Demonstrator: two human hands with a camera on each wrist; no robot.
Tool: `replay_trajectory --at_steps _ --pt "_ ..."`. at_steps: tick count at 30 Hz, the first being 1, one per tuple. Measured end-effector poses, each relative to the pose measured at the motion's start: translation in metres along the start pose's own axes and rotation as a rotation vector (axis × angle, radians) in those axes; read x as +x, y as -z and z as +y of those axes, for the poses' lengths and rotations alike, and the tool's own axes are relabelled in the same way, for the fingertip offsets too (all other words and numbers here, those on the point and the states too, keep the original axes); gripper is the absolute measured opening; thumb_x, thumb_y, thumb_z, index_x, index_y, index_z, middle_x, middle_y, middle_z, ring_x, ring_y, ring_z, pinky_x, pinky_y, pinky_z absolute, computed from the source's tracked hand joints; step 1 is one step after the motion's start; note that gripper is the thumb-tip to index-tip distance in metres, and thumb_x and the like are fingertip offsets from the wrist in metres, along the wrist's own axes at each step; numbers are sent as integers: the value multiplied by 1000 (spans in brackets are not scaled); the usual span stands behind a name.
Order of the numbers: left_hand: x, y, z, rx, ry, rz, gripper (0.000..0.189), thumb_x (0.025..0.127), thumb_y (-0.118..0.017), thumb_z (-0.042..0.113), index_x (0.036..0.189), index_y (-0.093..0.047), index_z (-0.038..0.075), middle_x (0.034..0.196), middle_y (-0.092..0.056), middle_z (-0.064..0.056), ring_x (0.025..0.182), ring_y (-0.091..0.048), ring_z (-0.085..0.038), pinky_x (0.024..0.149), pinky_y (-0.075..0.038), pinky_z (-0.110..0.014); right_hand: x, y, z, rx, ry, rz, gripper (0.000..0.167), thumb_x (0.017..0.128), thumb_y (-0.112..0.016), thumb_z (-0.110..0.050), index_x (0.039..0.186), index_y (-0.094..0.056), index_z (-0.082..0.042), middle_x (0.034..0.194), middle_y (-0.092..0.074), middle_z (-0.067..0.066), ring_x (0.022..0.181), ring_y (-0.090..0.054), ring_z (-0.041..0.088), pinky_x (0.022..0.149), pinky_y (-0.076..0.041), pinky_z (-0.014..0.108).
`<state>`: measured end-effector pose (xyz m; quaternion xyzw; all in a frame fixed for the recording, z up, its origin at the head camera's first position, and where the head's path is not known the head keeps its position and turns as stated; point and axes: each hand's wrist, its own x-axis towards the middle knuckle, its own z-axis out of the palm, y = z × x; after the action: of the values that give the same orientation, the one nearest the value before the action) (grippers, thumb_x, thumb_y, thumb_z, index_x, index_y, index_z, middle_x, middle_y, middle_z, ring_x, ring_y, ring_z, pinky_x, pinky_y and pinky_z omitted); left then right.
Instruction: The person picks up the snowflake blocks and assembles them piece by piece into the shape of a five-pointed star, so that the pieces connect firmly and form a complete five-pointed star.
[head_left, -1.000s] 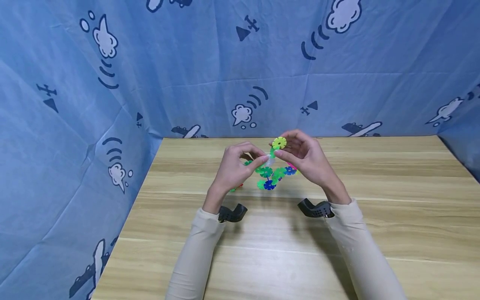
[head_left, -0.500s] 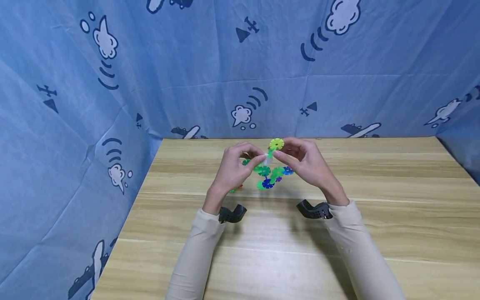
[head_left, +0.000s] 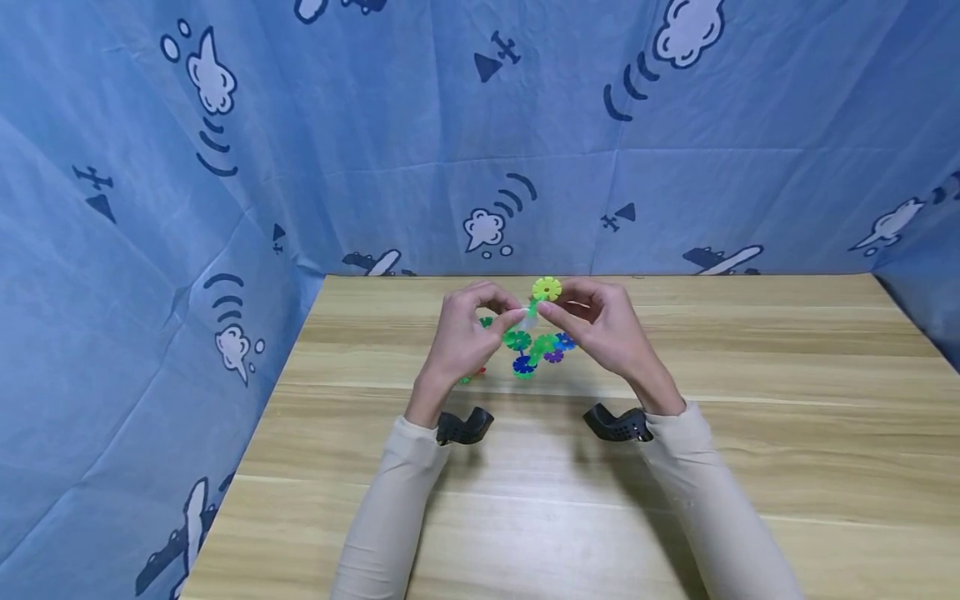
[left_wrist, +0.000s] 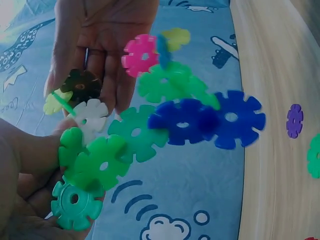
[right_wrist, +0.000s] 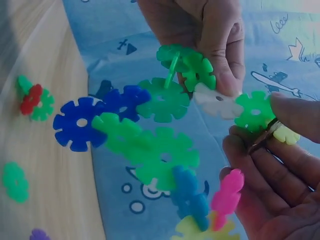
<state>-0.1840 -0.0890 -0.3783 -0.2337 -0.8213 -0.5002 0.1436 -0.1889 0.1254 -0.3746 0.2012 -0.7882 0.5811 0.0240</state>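
Note:
Above the table, my left hand point(head_left: 468, 329) pinches a chain of interlocked plastic snowflake discs near its white disc point(right_wrist: 217, 101). Green discs point(left_wrist: 102, 165), dark blue discs point(left_wrist: 235, 119), a light blue disc point(right_wrist: 189, 197) and a pink disc point(left_wrist: 140, 56) belong to that chain. Between thumb and fingers, my right hand point(head_left: 607, 325) pinches a bright green disc point(right_wrist: 256, 111), joined with a brown disc point(left_wrist: 81, 86) and a yellow disc point(head_left: 547, 289). The green disc meets the edge of the white one; how far their slots are engaged cannot be told.
Loose discs lie on the wooden table point(head_left: 525, 500): a purple disc point(left_wrist: 295, 121), a green disc point(right_wrist: 15, 181), and a small cluster with a red disc point(right_wrist: 31, 100). A blue patterned curtain point(head_left: 420, 125) hangs behind and to the left.
My right hand has moved left toward my left hand, bringing the yellow and green discs along. The hanging chain has swung slightly left. My left hand has barely shifted.

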Motion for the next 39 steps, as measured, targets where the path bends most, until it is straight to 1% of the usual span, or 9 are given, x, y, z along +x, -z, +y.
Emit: replay_trajectory --at_steps 7,10,13,18,23,28,32,35,39 --pt "0 2 1 -1 10 -12 6 94 -78 10 92 -75 6 89 -75 -6 81 -68 -15 78 -57 -28 -1 -1 -1 -19 -41 -43 25 99 -74 -21 112 -70 0 108 -70 15 103 -75 18 94 -61 24" --pt "0 3 1 -13 27 -17 5 93 -79 10 91 -76 6 89 -75 -6 81 -68 -15 78 -57 -28 0 1 -2 -67 -52 -49 27 99 -74 -25 111 -72 -2 108 -71 14 107 -75 24 97 -61 31" --pt "0 5 2 -39 51 -17 6 94 -78 12 93 -77 6 91 -76 -6 83 -69 -15 81 -58 -30 0 5 -5 -111 -38 -62 30 97 -76 -27 119 -72 -5 113 -73 15 116 -73 28 106 -57 40" --pt "2 7 3 -78 77 11 9 96 -76 15 96 -77 6 95 -77 -8 87 -71 -17 89 -61 -39 -1 14 -6 -131 6 -54 43 94 -79 -23 134 -66 -11 128 -72 10 124 -69 25 115 -50 44" --pt "2 8 2 -83 92 17 9 96 -77 16 97 -77 6 96 -76 -8 88 -70 -18 90 -62 -44 -1 17 -3 -120 -29 -40 39 93 -81 -27 129 -70 -13 124 -74 5 118 -71 21 112 -53 47" --pt "1 7 1 -73 92 -5 11 97 -76 19 98 -77 8 97 -77 -6 88 -70 -16 88 -62 -38 -1 16 2 -132 -43 -43 35 94 -80 -30 122 -74 -10 121 -74 7 115 -70 22 113 -50 54" --pt "0 8 0 -66 100 -33 13 98 -75 23 99 -77 10 99 -77 -4 89 -69 -14 86 -60 -34 0 14 4 -132 -40 -34 30 95 -79 -28 119 -74 -10 119 -74 8 112 -69 21 113 -51 54" --pt "0 10 0 -69 107 -52 15 99 -74 25 103 -77 12 103 -77 -3 92 -69 -13 87 -60 -35 0 13 4 -137 -35 -28 29 95 -79 -28 117 -75 -10 117 -75 9 108 -69 19 109 -53 51" --pt "0 13 0 -82 100 -43 18 100 -72 26 110 -76 11 108 -77 -5 97 -69 -16 87 -61 -41 1 11 4 -170 -30 -37 29 93 -81 -29 116 -76 -11 112 -77 7 102 -71 17 95 -59 37"
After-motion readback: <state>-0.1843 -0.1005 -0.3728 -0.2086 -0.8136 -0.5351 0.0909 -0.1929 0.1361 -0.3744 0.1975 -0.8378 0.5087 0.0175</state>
